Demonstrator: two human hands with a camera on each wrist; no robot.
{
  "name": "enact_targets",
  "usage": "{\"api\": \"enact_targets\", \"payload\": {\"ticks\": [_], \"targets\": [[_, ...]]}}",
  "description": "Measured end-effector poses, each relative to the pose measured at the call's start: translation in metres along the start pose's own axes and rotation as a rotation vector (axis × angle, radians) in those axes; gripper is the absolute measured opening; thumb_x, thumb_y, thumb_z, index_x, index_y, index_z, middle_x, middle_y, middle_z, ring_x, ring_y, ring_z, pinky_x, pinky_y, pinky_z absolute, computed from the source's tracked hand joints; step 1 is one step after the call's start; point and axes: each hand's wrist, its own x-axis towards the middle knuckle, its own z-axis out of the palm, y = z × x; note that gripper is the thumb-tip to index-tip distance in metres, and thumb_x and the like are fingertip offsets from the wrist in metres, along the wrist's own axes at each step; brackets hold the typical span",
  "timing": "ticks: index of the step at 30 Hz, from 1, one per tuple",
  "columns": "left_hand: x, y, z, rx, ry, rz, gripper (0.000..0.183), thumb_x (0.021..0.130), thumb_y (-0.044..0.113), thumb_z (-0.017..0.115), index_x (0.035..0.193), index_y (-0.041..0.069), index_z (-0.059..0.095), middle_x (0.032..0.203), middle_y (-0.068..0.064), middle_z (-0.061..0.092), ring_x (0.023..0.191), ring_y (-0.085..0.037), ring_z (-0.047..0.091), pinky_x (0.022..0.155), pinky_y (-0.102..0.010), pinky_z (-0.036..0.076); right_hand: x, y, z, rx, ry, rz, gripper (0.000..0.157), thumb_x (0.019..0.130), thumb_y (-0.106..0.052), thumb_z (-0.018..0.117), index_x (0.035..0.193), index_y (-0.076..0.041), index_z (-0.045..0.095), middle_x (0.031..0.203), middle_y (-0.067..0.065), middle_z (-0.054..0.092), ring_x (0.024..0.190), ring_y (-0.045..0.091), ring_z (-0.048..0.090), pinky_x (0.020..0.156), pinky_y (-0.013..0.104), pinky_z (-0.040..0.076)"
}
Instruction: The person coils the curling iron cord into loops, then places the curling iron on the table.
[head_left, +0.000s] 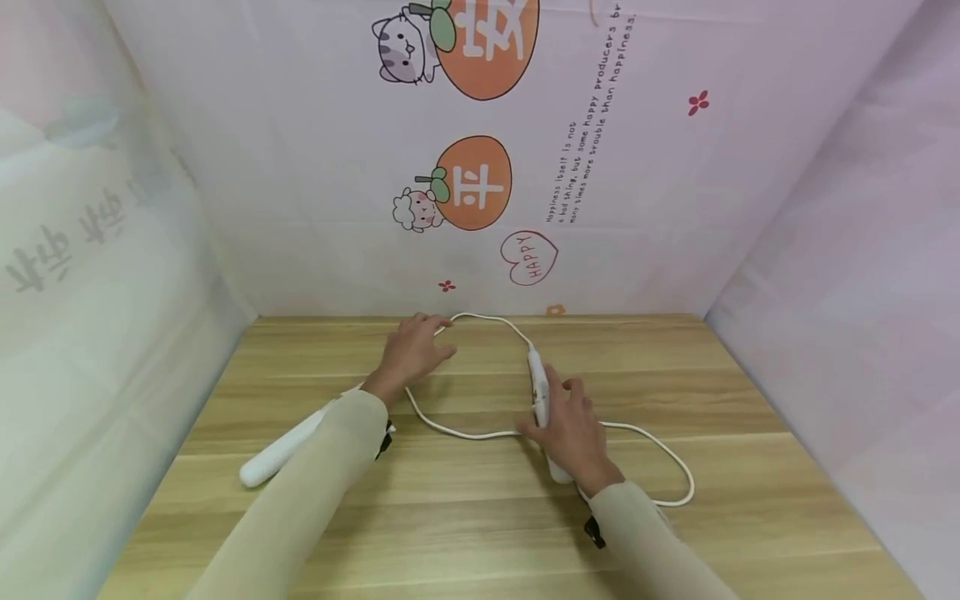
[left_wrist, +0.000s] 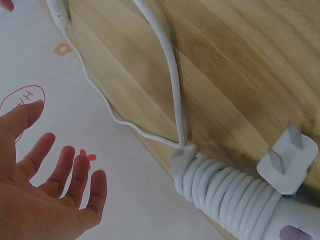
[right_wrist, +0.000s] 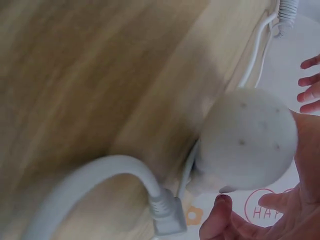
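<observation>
1. The right wand [head_left: 539,390], white and slim, is the landmark, its rounded near end towards the person; I cannot tell whether it rests on the table [head_left: 450,510] or sits slightly raised. Its shell looks like hard plastic: probably stiff, fairly light and somewhat slippery. The middle seems the best hold, sparing the cord joint at the far tip.

2. Close to the right wand's near end, a plug-like cord end [right_wrist: 167,217] hangs on thick cable; bulky and stiff, it could tug sideways, so hold the plug body, not the wire.

3. Right of the right wand, a loop of white cord [head_left: 685,471] spreads out, likely springy and apt to snag.

4. Around the right wand's middle is the right hand [head_left: 572,427], thumb on one side and fingers on the other; whether they close firmly on it I cannot tell.

5. Well left of the right wand lies the left wand [head_left: 281,452], tightly wrapped in coiled cord [left_wrist: 225,192]. The coils should give a grippier hold than the smooth shell. The pronged plug [left_wrist: 290,165] beside them has edges that could scratch.

6. Left of the right wand and farther off, the left hand [head_left: 414,348] holds nothing, fingers spread and gently bent.

7. Beyond the right wand stands the printed wall covering [head_left: 337,208].
</observation>
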Motion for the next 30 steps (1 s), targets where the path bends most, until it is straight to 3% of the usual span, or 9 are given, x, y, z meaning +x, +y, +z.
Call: {"api": "enact_targets", "payload": {"ticks": [5, 13, 24, 28, 30], "targets": [[0.003, 0.007, 0.002, -0.016, 0.021, 0.008, 0.049, 0.099, 0.028, 0.075, 0.146, 0.015, 0.067, 0.152, -0.016, 0.062, 0.142, -0.040, 0.055, 0.116, -0.060, 0.045, -0.003, 0.005, -0.002, 0.010, -0.042, 0.023, 0.113, 0.090, -0.039, 0.089, 0.175, -0.022, 0.018, 0.157, 0.028, 0.038, 0.105, 0.043, 0.066, 0.063, 0.042, 0.052], [0.003, 0.014, 0.011, -0.019, 0.025, -0.010, 0.045, 0.100, 0.028, 0.073, 0.143, 0.017, 0.069, 0.153, -0.015, 0.061, 0.145, -0.040, 0.053, 0.118, -0.063, 0.043, -0.008, 0.008, -0.005, 0.011, -0.061, -0.009, 0.118, 0.086, -0.024, 0.092, 0.175, -0.022, 0.015, 0.152, 0.030, 0.043, 0.088, 0.038, 0.066, 0.061, 0.041, 0.053], [-0.003, 0.027, 0.020, -0.014, 0.016, 0.009, 0.043, 0.099, 0.026, 0.075, 0.141, 0.018, 0.070, 0.152, -0.014, 0.063, 0.141, -0.043, 0.056, 0.115, -0.063, 0.046, -0.017, 0.029, -0.023, 0.116, 0.024, 0.018, 0.108, 0.089, -0.017, 0.086, 0.172, -0.005, 0.019, 0.134, 0.035, 0.062, 0.098, 0.041, 0.068, 0.080, 0.056, 0.057], [-0.004, 0.029, 0.024, 0.000, 0.013, 0.015, 0.044, 0.097, 0.027, 0.076, 0.140, 0.018, 0.071, 0.149, -0.012, 0.065, 0.139, -0.042, 0.058, 0.115, -0.062, 0.046, -0.014, 0.037, -0.026, 0.156, 0.026, 0.033, 0.108, 0.091, -0.019, 0.085, 0.172, -0.002, 0.016, 0.132, 0.028, 0.072, 0.104, 0.038, 0.071, 0.083, 0.054, 0.057], [-0.004, 0.031, 0.027, 0.009, 0.001, 0.021, 0.044, 0.097, 0.028, 0.076, 0.140, 0.019, 0.071, 0.148, -0.011, 0.066, 0.138, -0.041, 0.058, 0.114, -0.060, 0.047, -0.015, 0.041, -0.028, 0.158, 0.029, 0.046, 0.106, 0.092, -0.020, 0.084, 0.172, -0.003, 0.017, 0.130, 0.024, 0.074, 0.100, 0.034, 0.072, 0.078, 0.049, 0.056]]}}
